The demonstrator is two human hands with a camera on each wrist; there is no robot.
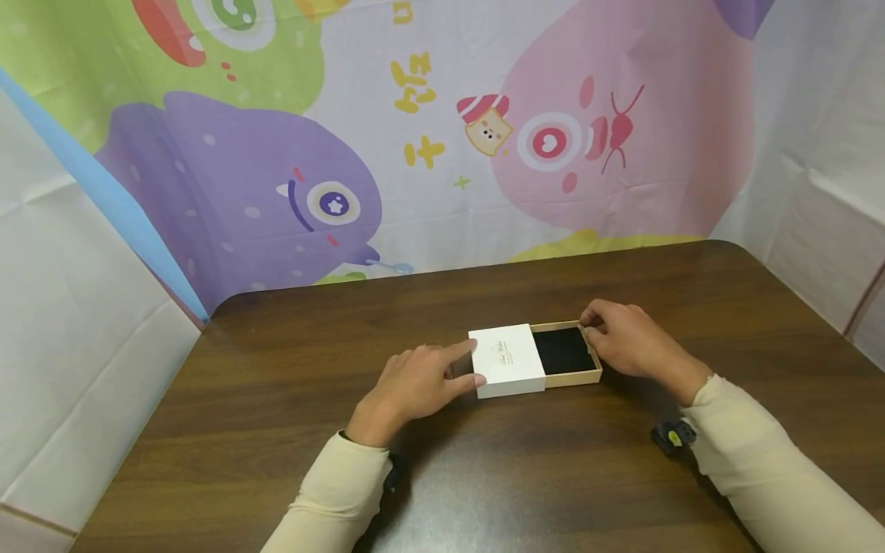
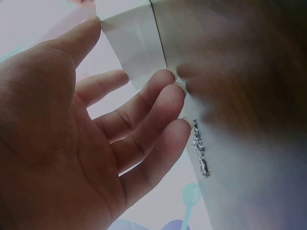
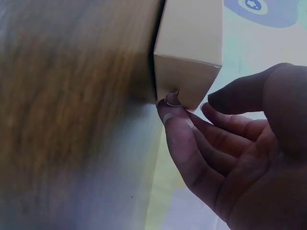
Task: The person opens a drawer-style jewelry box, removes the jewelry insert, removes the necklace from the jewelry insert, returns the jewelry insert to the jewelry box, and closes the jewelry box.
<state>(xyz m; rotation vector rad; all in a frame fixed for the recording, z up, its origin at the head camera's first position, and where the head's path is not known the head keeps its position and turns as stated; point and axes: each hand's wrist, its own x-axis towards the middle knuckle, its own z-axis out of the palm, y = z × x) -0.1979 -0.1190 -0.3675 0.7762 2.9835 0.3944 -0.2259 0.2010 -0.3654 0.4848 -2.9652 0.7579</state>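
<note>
A white box sleeve (image 1: 508, 361) with small gold lettering lies on the table. Its tan drawer (image 1: 574, 379) sticks out at the right, holding a flat black thing (image 1: 563, 351) whose kind I cannot tell. My left hand (image 1: 418, 380) holds the sleeve's left end between thumb and index finger; the other fingers (image 2: 153, 129) are loosely bent below. At the drawer's outer end is my right hand (image 1: 632, 342). Its fingertips (image 3: 177, 124) grip near a small notch in the end wall, and the thumb (image 3: 235, 96) lies close to the upper edge.
The brown wooden table (image 1: 263, 438) has a rounded far edge. Behind it hangs a cloth (image 1: 435, 215) printed with cartoon monsters. Pale sheets (image 1: 83, 330) stand at the left and right sides. Dark wrist devices (image 1: 674, 436) sit at both cuffs.
</note>
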